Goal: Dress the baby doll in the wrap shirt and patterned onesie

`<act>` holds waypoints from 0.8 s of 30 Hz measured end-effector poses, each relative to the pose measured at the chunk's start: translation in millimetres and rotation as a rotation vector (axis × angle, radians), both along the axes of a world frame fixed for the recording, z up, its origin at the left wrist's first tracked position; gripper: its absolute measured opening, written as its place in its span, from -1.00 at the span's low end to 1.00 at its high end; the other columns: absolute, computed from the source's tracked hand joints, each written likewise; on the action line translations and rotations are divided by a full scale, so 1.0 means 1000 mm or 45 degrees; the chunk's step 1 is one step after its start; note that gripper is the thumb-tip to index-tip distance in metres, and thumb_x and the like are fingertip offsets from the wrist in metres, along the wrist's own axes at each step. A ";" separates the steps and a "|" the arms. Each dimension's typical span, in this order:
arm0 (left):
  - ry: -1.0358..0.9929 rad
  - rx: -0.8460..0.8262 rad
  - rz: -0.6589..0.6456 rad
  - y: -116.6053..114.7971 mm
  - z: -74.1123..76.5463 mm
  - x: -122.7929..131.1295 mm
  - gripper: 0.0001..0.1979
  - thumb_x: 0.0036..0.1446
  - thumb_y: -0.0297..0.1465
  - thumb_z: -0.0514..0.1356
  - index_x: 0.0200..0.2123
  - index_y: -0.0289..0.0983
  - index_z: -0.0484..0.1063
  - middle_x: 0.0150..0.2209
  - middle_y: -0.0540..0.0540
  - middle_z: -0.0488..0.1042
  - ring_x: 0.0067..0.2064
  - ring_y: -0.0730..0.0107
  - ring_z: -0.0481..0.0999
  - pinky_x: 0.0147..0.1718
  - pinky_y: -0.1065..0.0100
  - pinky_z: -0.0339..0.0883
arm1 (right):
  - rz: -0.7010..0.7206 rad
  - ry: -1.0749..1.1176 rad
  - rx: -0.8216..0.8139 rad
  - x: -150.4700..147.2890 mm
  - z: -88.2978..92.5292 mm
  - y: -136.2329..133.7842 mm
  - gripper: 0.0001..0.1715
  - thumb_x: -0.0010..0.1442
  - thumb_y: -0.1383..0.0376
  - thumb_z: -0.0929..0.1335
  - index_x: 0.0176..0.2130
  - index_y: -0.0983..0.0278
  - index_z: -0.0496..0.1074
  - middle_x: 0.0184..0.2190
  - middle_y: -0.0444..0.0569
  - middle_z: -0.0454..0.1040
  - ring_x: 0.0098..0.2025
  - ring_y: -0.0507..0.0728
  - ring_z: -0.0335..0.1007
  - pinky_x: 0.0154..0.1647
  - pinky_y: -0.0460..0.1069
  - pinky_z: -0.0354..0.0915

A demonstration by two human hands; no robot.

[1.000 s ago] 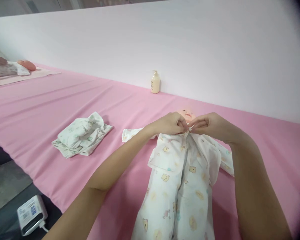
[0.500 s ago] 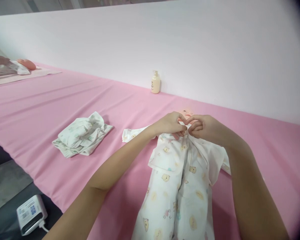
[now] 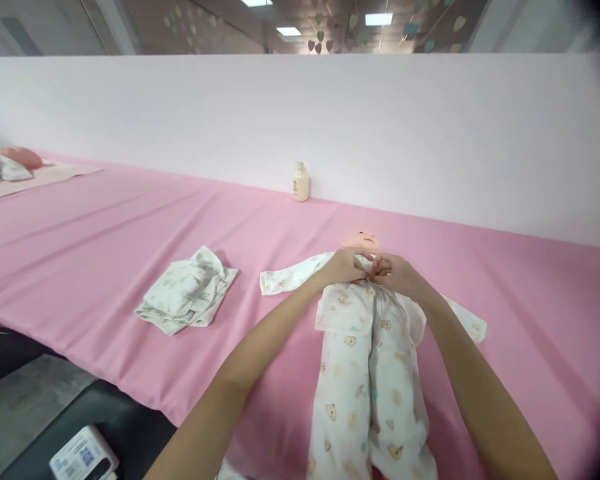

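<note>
Presently, we find the left hand and right hand both pinching the baby suit at its collar; a bottle stands by the table's back edge.

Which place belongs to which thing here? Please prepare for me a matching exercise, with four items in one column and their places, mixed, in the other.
Column 1
1. Pump bottle
2. Folded cloth pile
3. White boxy device
4. Left hand and right hand

Column 2
A. On a dark surface, at the lower left of the picture
B. At the neck end of the patterned outfit, just below the doll's face
C. Upright, beside the white wall
D. On the pink cover, to the left of the outfit

Right pairs: 1-C, 2-D, 3-A, 4-B
</note>
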State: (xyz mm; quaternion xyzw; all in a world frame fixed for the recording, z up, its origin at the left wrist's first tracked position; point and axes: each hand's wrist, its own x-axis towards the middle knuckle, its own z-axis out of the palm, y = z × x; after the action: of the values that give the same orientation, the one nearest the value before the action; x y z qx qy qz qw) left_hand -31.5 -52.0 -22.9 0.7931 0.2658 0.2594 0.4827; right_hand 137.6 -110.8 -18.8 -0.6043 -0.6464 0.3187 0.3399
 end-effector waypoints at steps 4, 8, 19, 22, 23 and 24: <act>-0.133 -0.125 0.045 -0.002 -0.017 -0.004 -0.66 -0.11 -0.48 0.20 -0.16 -0.32 0.40 -0.62 0.12 0.34 -0.65 0.61 0.23 -0.63 0.54 0.10 | -0.076 0.245 -0.022 -0.003 -0.010 0.001 -0.75 -0.24 0.35 0.40 -0.50 0.27 0.25 -0.55 -0.19 0.38 -0.47 0.01 0.31 -0.40 -0.10 0.24; -0.104 -0.029 0.227 -0.009 -0.020 -0.006 -0.66 -0.07 -0.49 0.19 -0.14 -0.32 0.38 -0.59 0.12 0.34 -0.59 0.59 0.28 -0.56 0.54 0.15 | -0.287 0.253 0.013 -0.016 -0.007 0.000 -0.73 -0.30 0.42 0.39 -0.58 0.27 0.19 -0.64 -0.21 0.31 -0.56 -0.01 0.24 -0.52 -0.12 0.19; 0.196 0.624 0.453 -0.064 -0.009 0.000 -0.74 0.10 -0.59 0.03 -0.16 -0.32 0.41 -0.09 -0.27 0.42 0.06 0.13 0.31 0.09 0.14 0.10 | -0.637 -0.174 0.366 -0.026 -0.025 -0.043 -0.87 0.03 0.32 0.29 -0.40 0.32 0.42 -0.34 0.00 0.50 -0.24 0.09 0.37 -0.07 -0.02 0.22; 0.117 0.598 0.425 -0.077 -0.016 -0.001 -0.73 0.17 -0.54 -0.03 -0.20 -0.31 0.45 -0.11 -0.21 0.46 -0.01 0.22 0.38 0.06 0.24 0.15 | -0.592 -0.291 0.403 -0.018 -0.031 -0.066 -0.75 0.07 0.24 0.32 -0.28 0.35 0.48 -0.22 0.06 0.51 -0.17 0.12 0.37 -0.01 0.00 0.19; 0.092 0.574 0.418 -0.079 -0.017 -0.002 -0.72 0.18 -0.52 -0.04 -0.23 -0.31 0.46 -0.15 -0.19 0.48 -0.05 0.24 0.41 0.02 0.27 0.18 | -0.585 -0.318 0.411 -0.015 -0.033 -0.072 -0.71 0.07 0.24 0.33 -0.23 0.37 0.48 -0.18 0.08 0.51 -0.16 0.13 0.38 0.00 0.00 0.19; 0.072 0.546 0.414 -0.081 -0.019 -0.002 -0.73 0.18 -0.50 -0.03 -0.26 -0.31 0.48 -0.19 -0.17 0.50 -0.10 0.25 0.44 -0.03 0.29 0.22 | -0.581 -0.341 0.418 -0.012 -0.034 -0.078 -0.69 0.07 0.25 0.33 -0.21 0.38 0.48 -0.16 0.09 0.50 -0.15 0.13 0.38 0.00 0.00 0.19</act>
State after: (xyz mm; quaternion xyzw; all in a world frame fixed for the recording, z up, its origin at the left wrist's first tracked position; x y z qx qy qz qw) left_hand -33.8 -132.7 -41.4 0.8310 0.3421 0.3617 0.2482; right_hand 126.1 -188.7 -53.3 -0.7075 -0.5758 0.0430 0.4076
